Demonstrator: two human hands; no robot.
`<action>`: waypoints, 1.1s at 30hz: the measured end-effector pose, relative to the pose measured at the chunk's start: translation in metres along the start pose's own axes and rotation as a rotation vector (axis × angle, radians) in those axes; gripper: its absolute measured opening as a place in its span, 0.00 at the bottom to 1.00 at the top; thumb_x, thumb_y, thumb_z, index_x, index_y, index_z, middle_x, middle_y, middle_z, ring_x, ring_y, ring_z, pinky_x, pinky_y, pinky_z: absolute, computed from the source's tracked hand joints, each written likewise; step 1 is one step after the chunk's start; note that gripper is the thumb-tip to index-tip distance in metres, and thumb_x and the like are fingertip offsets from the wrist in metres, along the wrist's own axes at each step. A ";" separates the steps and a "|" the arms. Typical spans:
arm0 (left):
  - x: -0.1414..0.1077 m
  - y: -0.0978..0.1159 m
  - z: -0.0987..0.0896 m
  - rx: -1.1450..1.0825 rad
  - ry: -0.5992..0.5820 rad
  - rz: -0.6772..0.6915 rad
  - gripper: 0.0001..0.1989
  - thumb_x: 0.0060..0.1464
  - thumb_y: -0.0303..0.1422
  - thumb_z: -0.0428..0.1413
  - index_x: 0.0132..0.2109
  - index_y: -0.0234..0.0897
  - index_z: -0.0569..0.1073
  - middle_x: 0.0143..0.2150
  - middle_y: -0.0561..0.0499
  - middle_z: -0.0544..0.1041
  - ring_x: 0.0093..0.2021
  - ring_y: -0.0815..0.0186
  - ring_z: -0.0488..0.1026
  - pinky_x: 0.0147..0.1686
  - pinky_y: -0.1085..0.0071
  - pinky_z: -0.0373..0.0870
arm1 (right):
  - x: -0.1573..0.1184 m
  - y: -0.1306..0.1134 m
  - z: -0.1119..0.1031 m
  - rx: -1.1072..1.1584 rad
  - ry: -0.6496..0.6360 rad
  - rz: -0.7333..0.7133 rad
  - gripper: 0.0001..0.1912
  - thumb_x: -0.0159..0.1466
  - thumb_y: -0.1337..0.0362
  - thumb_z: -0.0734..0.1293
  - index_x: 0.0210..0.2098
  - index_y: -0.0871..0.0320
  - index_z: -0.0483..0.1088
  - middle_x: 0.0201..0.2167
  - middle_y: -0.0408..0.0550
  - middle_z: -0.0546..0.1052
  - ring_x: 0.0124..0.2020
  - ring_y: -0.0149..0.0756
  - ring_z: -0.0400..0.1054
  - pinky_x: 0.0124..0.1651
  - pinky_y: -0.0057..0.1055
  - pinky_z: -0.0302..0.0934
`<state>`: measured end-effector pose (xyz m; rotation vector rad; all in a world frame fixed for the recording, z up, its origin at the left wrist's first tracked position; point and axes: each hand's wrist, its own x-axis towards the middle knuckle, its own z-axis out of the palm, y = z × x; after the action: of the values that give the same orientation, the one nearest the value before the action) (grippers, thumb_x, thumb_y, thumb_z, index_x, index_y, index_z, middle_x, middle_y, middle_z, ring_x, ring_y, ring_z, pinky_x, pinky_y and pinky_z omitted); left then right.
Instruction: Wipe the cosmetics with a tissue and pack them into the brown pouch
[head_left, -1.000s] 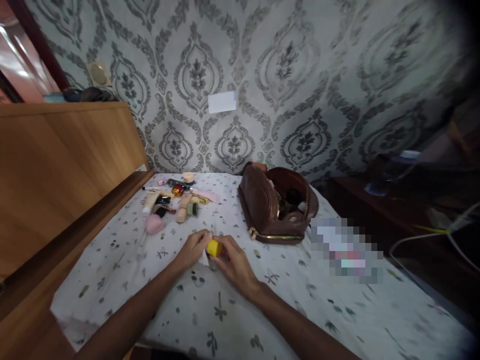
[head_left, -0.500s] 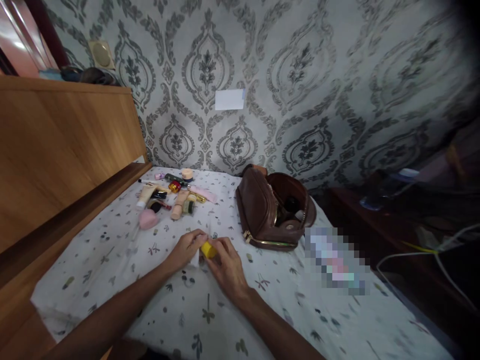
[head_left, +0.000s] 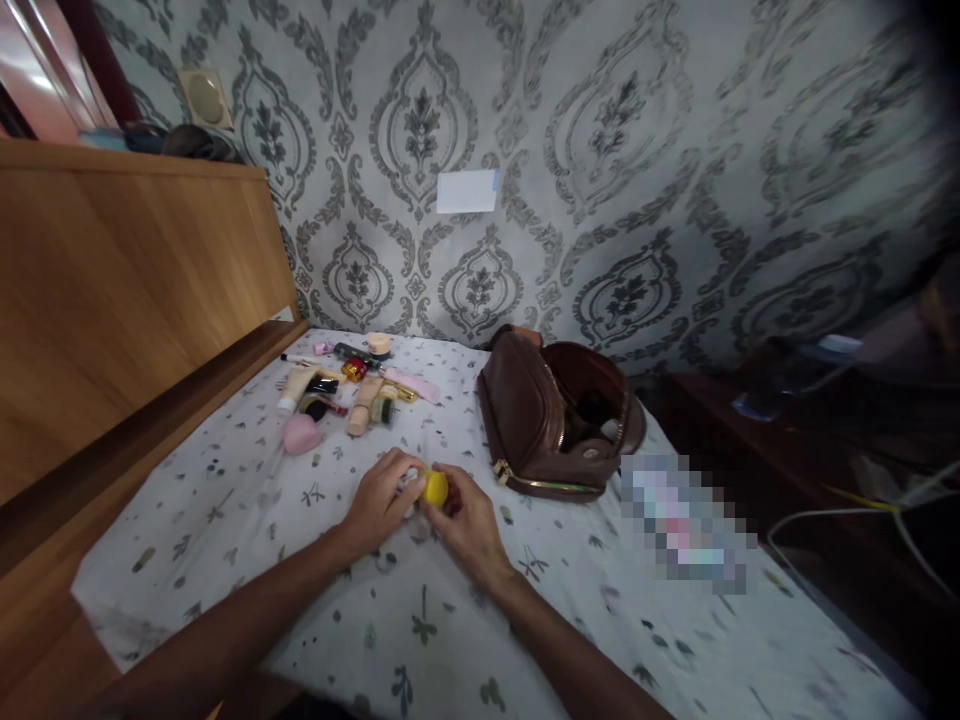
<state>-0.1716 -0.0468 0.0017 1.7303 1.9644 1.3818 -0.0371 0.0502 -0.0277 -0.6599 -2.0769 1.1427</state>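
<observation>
Both forearms reach forward over the cloth and angle inward, so that the hands meet low in front of the body, raised at the knuckles. The left hand is curled, thumb toward its fellow, its fingers closed on a white wipe; from where I stand, I cannot tell how much of the wipe lies inside the palm. The right hand is clamped on the yellow pot, thumb at the near side and fingers bent round the far side, with only the pot's width between them. The pot sits between the two hands, against the left thumb. I count one pot and one wipe in hand. Beyond the left hand and to its left lies a group of cosmetics: one pink sponge, nearest to that hand, one cream tube, one red jar, one green jar and one peach tub at the far edge; the smaller pieces overlap and I cannot count them surely. Beyond the right hand and to its right stands one brown bag, its top gaping, dark contents partly visible. Farther right of that hand lies one blurred item, unidentifiable.
</observation>
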 end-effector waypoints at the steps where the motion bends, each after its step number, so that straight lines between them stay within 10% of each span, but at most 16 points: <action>1: 0.000 0.000 0.000 0.018 -0.002 0.029 0.13 0.65 0.38 0.46 0.45 0.38 0.73 0.41 0.46 0.74 0.44 0.59 0.71 0.47 0.64 0.66 | 0.001 -0.001 0.000 0.023 -0.008 0.042 0.19 0.56 0.62 0.69 0.47 0.59 0.71 0.34 0.47 0.77 0.30 0.35 0.69 0.33 0.31 0.65; 11: -0.001 -0.015 0.004 0.170 -0.111 0.227 0.28 0.58 0.49 0.57 0.60 0.38 0.68 0.50 0.42 0.76 0.51 0.54 0.71 0.50 0.59 0.70 | 0.001 0.006 0.001 0.173 -0.070 0.026 0.25 0.52 0.64 0.70 0.50 0.58 0.69 0.40 0.51 0.78 0.35 0.38 0.72 0.37 0.33 0.68; 19: 0.003 -0.012 -0.001 0.317 -0.121 0.188 0.10 0.61 0.33 0.52 0.48 0.38 0.72 0.43 0.48 0.77 0.46 0.60 0.73 0.44 0.65 0.72 | 0.004 0.002 0.001 0.108 -0.110 0.006 0.19 0.56 0.64 0.67 0.47 0.58 0.72 0.36 0.48 0.77 0.33 0.35 0.71 0.35 0.30 0.68; 33: 0.009 -0.007 -0.013 0.553 -0.059 0.142 0.07 0.60 0.37 0.56 0.43 0.39 0.72 0.42 0.48 0.74 0.45 0.60 0.72 0.32 0.68 0.72 | 0.027 -0.014 0.017 0.054 -0.203 0.070 0.12 0.53 0.58 0.67 0.35 0.58 0.71 0.33 0.48 0.78 0.34 0.40 0.72 0.37 0.33 0.67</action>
<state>-0.1874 -0.0451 0.0076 2.1367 2.3844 0.8469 -0.0685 0.0534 -0.0139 -0.6169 -2.1969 1.3498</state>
